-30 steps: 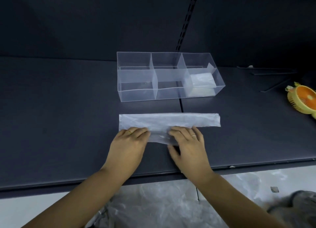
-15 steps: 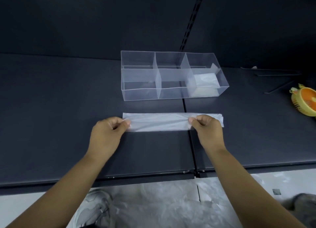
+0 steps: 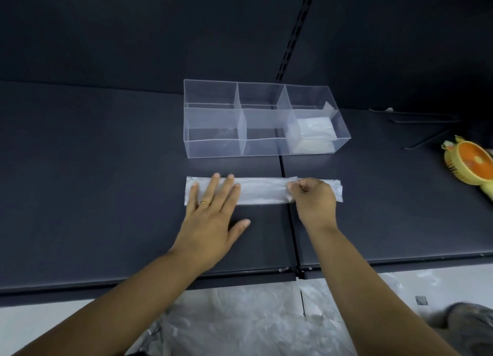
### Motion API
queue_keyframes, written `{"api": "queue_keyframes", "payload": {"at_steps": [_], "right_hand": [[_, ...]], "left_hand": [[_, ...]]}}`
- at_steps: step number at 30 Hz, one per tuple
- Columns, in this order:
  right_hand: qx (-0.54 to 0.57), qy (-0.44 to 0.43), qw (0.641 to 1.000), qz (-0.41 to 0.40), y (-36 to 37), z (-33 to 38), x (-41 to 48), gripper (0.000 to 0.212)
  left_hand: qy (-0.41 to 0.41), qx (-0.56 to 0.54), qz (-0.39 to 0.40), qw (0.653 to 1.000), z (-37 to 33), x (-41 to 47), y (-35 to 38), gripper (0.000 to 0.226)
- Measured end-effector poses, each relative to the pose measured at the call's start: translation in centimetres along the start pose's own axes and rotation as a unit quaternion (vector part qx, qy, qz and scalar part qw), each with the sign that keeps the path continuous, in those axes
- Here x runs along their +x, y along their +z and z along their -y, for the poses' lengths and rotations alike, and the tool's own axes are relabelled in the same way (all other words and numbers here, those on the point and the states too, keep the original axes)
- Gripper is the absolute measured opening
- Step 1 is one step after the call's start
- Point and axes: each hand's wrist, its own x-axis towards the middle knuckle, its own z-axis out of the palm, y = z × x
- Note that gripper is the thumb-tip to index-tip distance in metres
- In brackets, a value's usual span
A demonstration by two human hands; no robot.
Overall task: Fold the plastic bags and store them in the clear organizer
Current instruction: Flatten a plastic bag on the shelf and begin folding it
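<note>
Left grip [image 3: 210, 217] flat, fingers straight (thumb splayed aside); right grip [image 3: 316, 201] curled in a pinch.

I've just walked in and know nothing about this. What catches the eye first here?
Two bare hands work a long, flat-folded plastic bag in the middle of a dark shelf: the left hand lies flat on its left end and the right hand pinches it nearer the right end. Just behind stands the clear organizer, with a folded bag in its right-end section. An orange-and-yellow fan lies at the far right.
</note>
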Motion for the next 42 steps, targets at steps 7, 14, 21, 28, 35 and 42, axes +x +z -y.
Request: {"api": "queue_keyframes", "payload": {"at_steps": [7, 14, 21, 28, 35, 42], "right_hand": [[-0.150, -0.370, 0.912, 0.096, 4.1, 1.7, -5.3, 0.048], [-0.382, -0.297, 0.865, 0.130, 1.5, -3.2, -1.3, 0.071], [-0.271, -0.193, 0.943, 0.010, -5.5, -6.5, 3.6, 0.052], [-0.168, -0.132, 0.976, 0.044, -7.5, -5.2, 5.8, 0.013], [0.089, -0.008, 0.985, 0.149, -10.8, -3.7, 1.5, 0.014], [0.184, 0.104, 0.953, 0.219, -13.0, -0.9, -7.7, 0.016]], "left_hand": [[-0.002, 0.050, 0.036, 0.998, 0.5, 0.1, 1.3, 0.076], [-0.006, 0.038, 0.021, 0.999, 0.6, 0.0, 1.2, 0.077], [-0.004, 0.052, 0.017, 0.999, 0.6, 0.0, 1.2, 0.073], [0.001, 0.047, 0.016, 0.999, 0.7, 0.1, 1.0, 0.074], [0.064, 0.061, 0.017, 0.996, 2.0, 0.5, 0.1, 0.084], [0.151, -0.230, 0.021, 0.961, -10.3, -2.3, -1.8, 0.106]]}}
